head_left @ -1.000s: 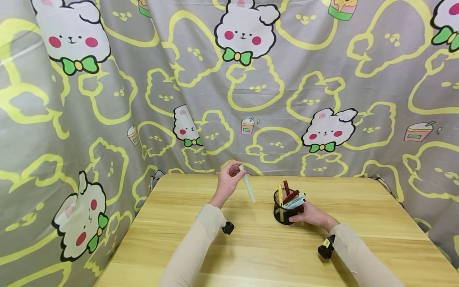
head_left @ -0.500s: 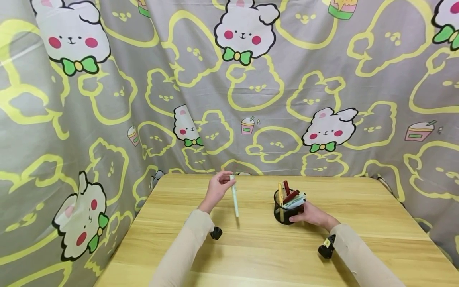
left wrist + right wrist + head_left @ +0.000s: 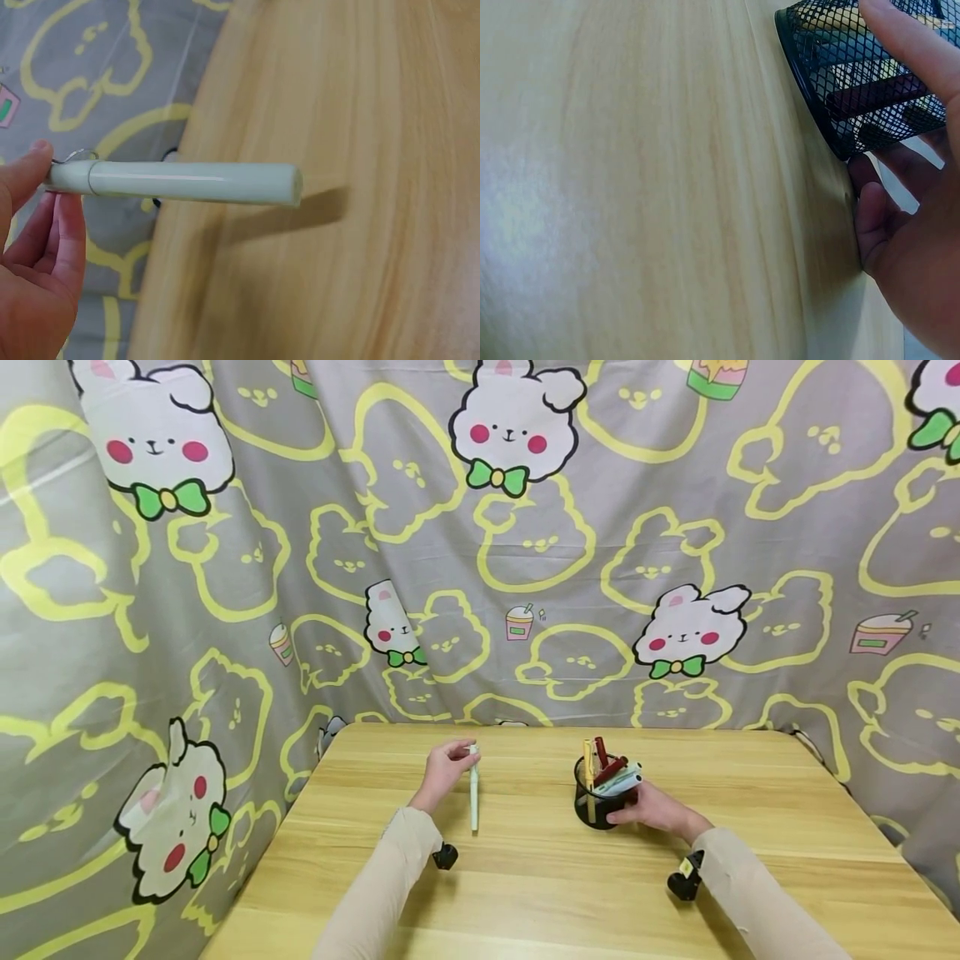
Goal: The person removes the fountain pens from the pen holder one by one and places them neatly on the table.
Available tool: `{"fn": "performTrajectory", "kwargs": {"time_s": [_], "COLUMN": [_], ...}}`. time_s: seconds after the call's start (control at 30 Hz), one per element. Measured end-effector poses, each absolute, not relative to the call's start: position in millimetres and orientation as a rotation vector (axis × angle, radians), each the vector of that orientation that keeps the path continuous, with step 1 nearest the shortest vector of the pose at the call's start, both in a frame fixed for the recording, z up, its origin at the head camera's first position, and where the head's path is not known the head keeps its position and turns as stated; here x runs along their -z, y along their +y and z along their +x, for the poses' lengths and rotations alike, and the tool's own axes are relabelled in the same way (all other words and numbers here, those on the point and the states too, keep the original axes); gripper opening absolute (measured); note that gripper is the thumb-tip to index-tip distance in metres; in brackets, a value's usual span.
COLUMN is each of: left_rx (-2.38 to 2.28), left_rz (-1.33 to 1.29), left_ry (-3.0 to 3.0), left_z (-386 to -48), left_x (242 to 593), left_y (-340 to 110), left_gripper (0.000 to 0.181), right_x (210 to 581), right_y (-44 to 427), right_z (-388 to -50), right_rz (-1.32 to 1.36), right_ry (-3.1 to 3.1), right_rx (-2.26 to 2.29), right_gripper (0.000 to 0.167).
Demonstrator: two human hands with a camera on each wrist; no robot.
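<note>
My left hand point(image 3: 442, 770) pinches a pale green pen point(image 3: 474, 797) near its upper end, and the pen points down toward the table. In the left wrist view the pen point(image 3: 195, 182) casts a shadow on the wood, with a gap between them, and the left hand point(image 3: 45, 255) has thumb and fingers on its clip end. My right hand point(image 3: 660, 811) grips the lower side of a black mesh holder point(image 3: 592, 811) that stands upright. Yellow, dark red and pale pens point(image 3: 618, 783) stick out of it. In the right wrist view the right hand point(image 3: 922, 195) curls round the mesh point(image 3: 870, 82).
A wooden table point(image 3: 540, 893) spreads under both hands. Behind it and on the left hangs a grey patterned curtain point(image 3: 450, 552). Small black cameras point(image 3: 446, 857) are worn at the wrists.
My left hand has moved left and nearer with the pen, which has turned from slanted to nearly straight in the head view. The right hand and the holder have stayed in place.
</note>
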State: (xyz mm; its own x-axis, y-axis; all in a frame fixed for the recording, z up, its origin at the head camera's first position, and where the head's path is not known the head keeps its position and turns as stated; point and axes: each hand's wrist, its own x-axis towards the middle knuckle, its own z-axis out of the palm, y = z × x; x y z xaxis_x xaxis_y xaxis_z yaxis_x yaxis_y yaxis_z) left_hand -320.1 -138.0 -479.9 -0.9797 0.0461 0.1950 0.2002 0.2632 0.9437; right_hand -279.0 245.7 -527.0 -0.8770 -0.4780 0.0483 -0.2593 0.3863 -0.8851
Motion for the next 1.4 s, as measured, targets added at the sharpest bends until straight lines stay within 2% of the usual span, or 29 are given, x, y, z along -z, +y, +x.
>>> {"fn": "performTrajectory", "kwargs": {"time_s": [0.33, 0.6, 0.87, 1.4], "left_rx": [1.952, 1.866, 1.771, 1.804], "left_rz": [-0.191, -0.213, -0.276, -0.367], "left_ry": [-2.350, -2.489, -2.602, -2.671], "left_z": [-319.4, -321.7, -320.5, -319.0], "left_x": [490.5, 500.5, 507.5, 517.2], "left_y": [-142.9, -147.8, -148.9, -104.9], "left_gripper": [0.032, 0.037, 0.034, 0.032], "right_x": [523.9, 523.1, 521.3, 524.2], "right_y": [245.5, 244.4, 243.2, 245.1], "right_z": [-276.9, -277.0, -276.4, -278.0], "right_rz": [-0.654, -0.651, -0.635, -0.639], "right_ry": [2.442, 2.461, 2.485, 2.482], "right_rx": [1.506, 1.496, 1.459, 1.448], "right_gripper": [0.071, 0.072, 0.072, 0.071]}}
